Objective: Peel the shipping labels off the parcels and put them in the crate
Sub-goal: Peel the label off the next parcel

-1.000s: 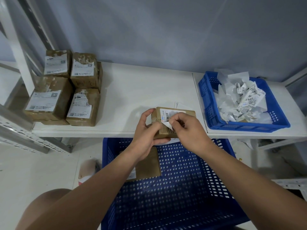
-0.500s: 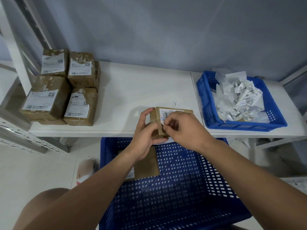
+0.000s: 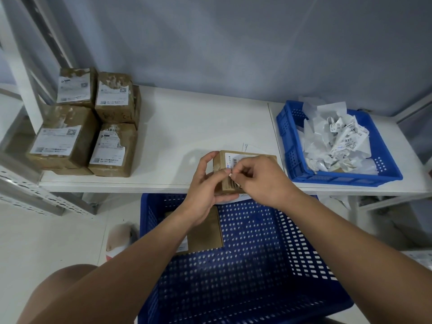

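Parcel point(image 3: 219, 161) under work: small brown box at the front edge of the white shelf point(image 3: 187, 127), about mid-way along it. Left hand point(image 3: 203, 183) grips it from the left, thumb up on the far side, fingers curled round the near face. Right hand point(image 3: 264, 181) is closed in a pinch; thumb and forefinger hold a lifted near corner of the shipping label point(image 3: 235, 160). The rest of that label lies flat on the parcel's top, barcode showing.

Rear left corner of the shelf: four labelled parcels point(image 3: 112, 148), packed close together, all brown, all with white labels facing up, some of them torn at the edges.

Right end of the shelf: small blue crate point(image 3: 287, 146), heaped with crumpled peeled labels point(image 3: 336, 141), white with barcodes.

Below the shelf's front edge, on the floor: large blue crate point(image 3: 257, 265), perforated walls and bottom. One bare brown parcel point(image 3: 205, 232) lies at its far left, partly hidden by the left forearm.

A small white slip point(image 3: 246, 146) lies on the shelf just behind the held parcel. Grey wall behind. The person's knee point(image 3: 65, 288) shows at bottom left.
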